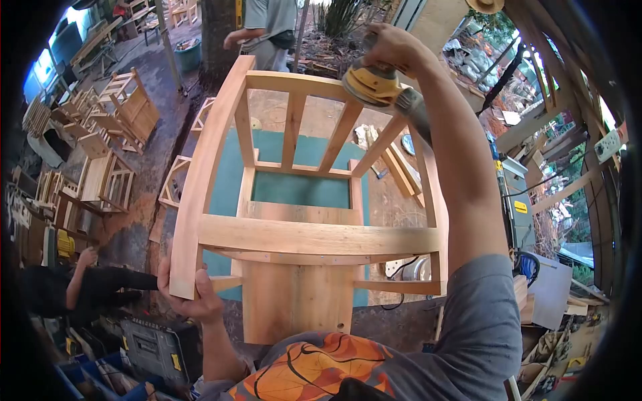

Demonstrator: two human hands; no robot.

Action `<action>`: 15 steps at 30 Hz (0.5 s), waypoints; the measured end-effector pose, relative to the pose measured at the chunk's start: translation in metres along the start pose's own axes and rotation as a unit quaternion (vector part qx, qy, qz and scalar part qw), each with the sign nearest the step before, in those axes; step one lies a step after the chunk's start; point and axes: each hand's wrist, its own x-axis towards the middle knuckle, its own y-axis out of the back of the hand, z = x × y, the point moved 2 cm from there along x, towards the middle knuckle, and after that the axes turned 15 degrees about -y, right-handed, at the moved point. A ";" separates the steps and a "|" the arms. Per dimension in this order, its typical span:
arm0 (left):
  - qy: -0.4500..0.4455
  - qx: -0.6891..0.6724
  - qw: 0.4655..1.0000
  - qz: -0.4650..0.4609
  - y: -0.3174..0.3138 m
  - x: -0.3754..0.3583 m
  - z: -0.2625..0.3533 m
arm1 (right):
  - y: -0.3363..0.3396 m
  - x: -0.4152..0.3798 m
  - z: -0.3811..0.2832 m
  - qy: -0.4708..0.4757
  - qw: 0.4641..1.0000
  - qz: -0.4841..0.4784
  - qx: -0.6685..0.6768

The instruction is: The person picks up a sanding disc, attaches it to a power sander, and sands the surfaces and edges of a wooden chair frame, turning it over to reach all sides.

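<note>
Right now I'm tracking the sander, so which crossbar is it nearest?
The far top crossbar, atop the slats: the sander, in the right hand, overlaps it in view, while the lower crossbar and near crossbar lie clear.

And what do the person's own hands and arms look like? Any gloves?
No gloves: the left hand and right hand are both bare. The right arm has a short, plain grey sleeve, with the forearm uncovered. No watch or bracelet shows at either wrist.
</note>
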 end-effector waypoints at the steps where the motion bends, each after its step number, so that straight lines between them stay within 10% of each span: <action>1: 0.002 0.004 1.000 0.002 0.002 -0.002 -0.002 | -0.004 0.007 -0.012 0.004 1.000 -0.003 0.000; 15: -0.027 0.005 0.999 -0.025 0.002 0.000 -0.004 | -0.031 0.046 -0.192 0.161 0.987 0.020 0.006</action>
